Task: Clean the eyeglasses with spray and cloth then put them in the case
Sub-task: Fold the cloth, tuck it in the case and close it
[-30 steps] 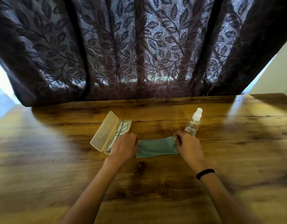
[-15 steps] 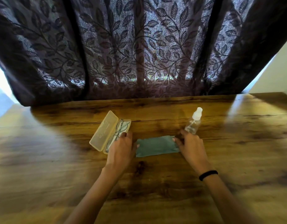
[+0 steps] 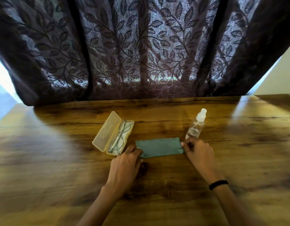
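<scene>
Eyeglasses [image 3: 119, 138] lie in the open case [image 3: 103, 134], seemingly uncleaned; left hand [image 3: 126, 162] and right hand [image 3: 197, 153] pinch opposite ends of the cloth [image 3: 159, 146]. Likely next: lift them out, then take the bottle [image 3: 195, 128].

The person's two forearms are bare up to the lower edge of the view, the left hand [image 3: 124, 162] and right hand [image 3: 198, 154] wear no rings and have short fingernails, and a narrow, plain black band [image 3: 218, 185] sits snug round the right wrist.
</scene>
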### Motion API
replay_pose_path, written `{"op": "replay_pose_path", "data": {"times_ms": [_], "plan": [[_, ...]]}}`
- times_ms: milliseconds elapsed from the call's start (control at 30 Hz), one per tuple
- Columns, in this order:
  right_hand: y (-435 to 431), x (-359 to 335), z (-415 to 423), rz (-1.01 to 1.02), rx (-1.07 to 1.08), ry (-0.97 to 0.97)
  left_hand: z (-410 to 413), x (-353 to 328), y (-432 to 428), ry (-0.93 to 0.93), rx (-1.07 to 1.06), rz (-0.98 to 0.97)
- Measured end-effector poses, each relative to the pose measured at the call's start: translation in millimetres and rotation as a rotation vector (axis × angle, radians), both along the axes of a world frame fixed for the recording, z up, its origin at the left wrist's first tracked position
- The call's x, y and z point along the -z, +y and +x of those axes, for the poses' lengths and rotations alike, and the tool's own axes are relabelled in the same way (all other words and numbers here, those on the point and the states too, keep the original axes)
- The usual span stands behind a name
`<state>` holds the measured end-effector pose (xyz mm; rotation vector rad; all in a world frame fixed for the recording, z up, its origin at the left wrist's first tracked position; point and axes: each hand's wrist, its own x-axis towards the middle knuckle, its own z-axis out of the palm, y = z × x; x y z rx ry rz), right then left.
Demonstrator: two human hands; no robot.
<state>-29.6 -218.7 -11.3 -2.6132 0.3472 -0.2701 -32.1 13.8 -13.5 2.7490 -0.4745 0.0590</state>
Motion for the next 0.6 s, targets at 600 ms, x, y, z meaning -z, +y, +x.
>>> {"op": "replay_pose_path", "data": {"times_ms": [600], "plan": [[-8.7, 3.4, -21.7, 0.212, -0.016, 0.085, -2.0, 8.8, 12.0, -0.111, 0.083, 0.040]]}}
